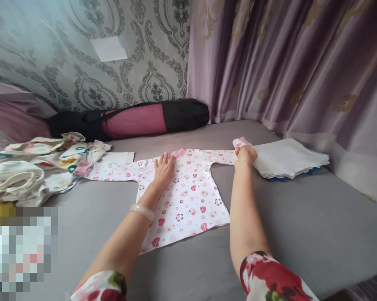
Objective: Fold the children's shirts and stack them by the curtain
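Note:
A small long-sleeved shirt (pixel 188 200), white with pink hearts and flowers, lies spread on the grey bed sheet (pixel 182 271). Flat on its upper left chest, near the pink collar, rests my left hand (pixel 164 170), fingers stretched out. My right hand (pixel 245 155) is closed on the end of the right sleeve, whose pink cuff (pixel 245 142) stands up above the fingers. The left sleeve reaches out straight, its pink cuff (pixel 82 169) touching or close to the clothes pile at the left. Part of the shirt's lower left side is hidden by my left forearm.
Loose printed baby clothes (pixel 50 163) are heaped at the left. A white folded cloth (pixel 118 158) lies beyond the left sleeve. At the right is a stack of white cloths (pixel 289 156). A black and maroon long bag (pixel 135 119) lies along the wall; curtains (pixel 270 62) hang at the right.

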`<state>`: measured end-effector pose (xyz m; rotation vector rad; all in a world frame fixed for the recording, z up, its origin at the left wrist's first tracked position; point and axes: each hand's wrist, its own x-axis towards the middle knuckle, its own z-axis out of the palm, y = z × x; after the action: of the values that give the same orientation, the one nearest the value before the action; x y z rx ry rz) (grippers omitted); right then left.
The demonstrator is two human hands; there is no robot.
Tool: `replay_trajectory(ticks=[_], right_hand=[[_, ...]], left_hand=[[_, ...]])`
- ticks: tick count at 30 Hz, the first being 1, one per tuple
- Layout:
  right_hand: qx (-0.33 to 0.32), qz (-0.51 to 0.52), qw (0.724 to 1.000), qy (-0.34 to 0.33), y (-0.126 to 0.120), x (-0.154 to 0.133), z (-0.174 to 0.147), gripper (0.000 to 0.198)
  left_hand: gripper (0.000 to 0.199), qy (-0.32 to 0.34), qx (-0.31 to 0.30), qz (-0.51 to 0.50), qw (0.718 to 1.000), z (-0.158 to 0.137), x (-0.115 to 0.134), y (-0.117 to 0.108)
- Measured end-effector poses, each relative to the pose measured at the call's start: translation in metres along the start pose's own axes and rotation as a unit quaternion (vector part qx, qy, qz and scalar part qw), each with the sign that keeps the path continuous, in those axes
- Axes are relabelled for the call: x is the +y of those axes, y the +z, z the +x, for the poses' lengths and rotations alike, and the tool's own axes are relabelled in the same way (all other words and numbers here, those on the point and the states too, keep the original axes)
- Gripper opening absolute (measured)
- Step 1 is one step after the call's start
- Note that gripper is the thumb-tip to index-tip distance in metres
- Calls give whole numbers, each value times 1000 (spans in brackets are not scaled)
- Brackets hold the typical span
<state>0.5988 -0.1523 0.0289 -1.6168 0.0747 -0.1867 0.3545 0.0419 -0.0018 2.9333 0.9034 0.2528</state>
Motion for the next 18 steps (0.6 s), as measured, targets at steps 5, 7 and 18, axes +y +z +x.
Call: replay_trajectory(ticks=[5,7,18], right_hand=[[26,189,971,141,10,-24,-11,21],[21,237,962,134,12,-30,-14,17],[-12,257,958,125,6,-39,-25,17]], left_hand=[[49,124,-18,-85,988,11,29,1],[46,155,-18,-128,979,16,45,6],[37,131,-1,-187,973,44,96,28]])
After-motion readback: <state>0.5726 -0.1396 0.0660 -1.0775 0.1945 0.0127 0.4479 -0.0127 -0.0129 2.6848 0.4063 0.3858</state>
